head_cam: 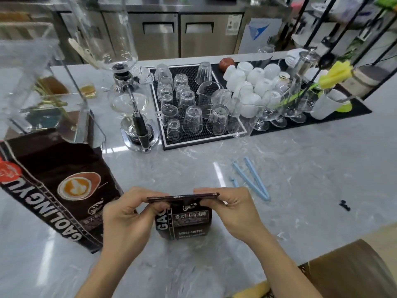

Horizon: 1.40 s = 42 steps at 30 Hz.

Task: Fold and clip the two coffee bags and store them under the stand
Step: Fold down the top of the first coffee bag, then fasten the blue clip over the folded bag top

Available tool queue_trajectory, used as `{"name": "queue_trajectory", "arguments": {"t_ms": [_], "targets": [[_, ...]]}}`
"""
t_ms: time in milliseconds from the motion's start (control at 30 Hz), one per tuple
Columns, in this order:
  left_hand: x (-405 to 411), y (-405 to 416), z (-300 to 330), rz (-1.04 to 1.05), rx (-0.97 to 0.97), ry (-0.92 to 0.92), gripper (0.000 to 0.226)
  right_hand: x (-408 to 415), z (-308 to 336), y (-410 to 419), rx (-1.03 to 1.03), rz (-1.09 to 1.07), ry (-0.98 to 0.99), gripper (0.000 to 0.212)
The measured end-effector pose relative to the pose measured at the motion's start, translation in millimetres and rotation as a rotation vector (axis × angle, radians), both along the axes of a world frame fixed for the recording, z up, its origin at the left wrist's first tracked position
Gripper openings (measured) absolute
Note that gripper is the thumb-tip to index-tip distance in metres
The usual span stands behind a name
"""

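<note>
With your left hand (126, 214) and right hand (233, 208) pinching the small coffee bag (186, 222) top near the worktop's (300, 190) front edge, roll it flat and tight before reaching for the blue clip (253, 179)

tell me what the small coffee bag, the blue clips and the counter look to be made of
Small coffee bag: probably foil-lined plastic film, dark and printed; its top creases flat.
Blue clips: likely matte moulded plastic, uniform pale colour.
Counter: polished marble or imitation, grey-veined with glare streaks.

Bright overhead light, glare streaks on countertop (300, 168), edges warped w/ blur.
</note>
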<state>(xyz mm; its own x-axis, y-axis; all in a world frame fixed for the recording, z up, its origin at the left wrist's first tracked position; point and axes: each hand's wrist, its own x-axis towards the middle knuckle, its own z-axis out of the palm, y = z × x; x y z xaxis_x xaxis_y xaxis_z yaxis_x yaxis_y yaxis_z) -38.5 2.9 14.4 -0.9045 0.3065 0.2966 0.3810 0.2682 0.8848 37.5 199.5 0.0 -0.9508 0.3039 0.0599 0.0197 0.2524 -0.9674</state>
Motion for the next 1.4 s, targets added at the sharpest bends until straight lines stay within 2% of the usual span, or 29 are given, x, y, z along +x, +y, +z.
{"name": "queue_trajectory", "arguments": {"t_ms": [100,367,533,667,900,1067,1167,1300,1400], "targets": [[0.0,2.6,-4.1,0.041,0.015,-0.010,0.048,-5.0,2.5,5.1,0.016,0.073,0.027,0.041],[1.0,5.7,-6.9,0.105,0.020,-0.061,0.044,-7.8,4.7,14.0,-0.008,0.113,-0.030,0.033],[3.7,5.6,-4.0,0.109,0.005,-0.044,0.041,2.8,9.2,20.0,0.010,0.113,-0.058,0.037],[3.0,4.2,-2.3,0.095,-0.005,-0.039,0.043,26.0,6.7,40.3,0.082,0.025,-0.046,0.034],[0.3,5.2,-5.6,0.125,0.004,-0.085,0.043,64.2,-26.6,68.6,0.207,-0.266,-0.142,0.027],[1.9,7.9,-6.1,0.102,0.012,-0.087,0.031,77.1,-54.2,63.3,0.447,-0.275,-0.252,0.027],[1.9,8.1,-6.1,0.101,0.027,-0.092,0.029,80.4,-69.8,52.5,0.572,-0.287,-0.232,0.032],[3.0,10.8,-5.2,0.096,0.023,-0.097,0.032,83.7,-82.2,42.8,0.602,-0.352,-0.266,0.034],[2.3,9.9,-5.8,0.101,0.040,-0.093,0.028,82.8,-85.4,41.6,0.642,-0.396,-0.233,0.027]]}}
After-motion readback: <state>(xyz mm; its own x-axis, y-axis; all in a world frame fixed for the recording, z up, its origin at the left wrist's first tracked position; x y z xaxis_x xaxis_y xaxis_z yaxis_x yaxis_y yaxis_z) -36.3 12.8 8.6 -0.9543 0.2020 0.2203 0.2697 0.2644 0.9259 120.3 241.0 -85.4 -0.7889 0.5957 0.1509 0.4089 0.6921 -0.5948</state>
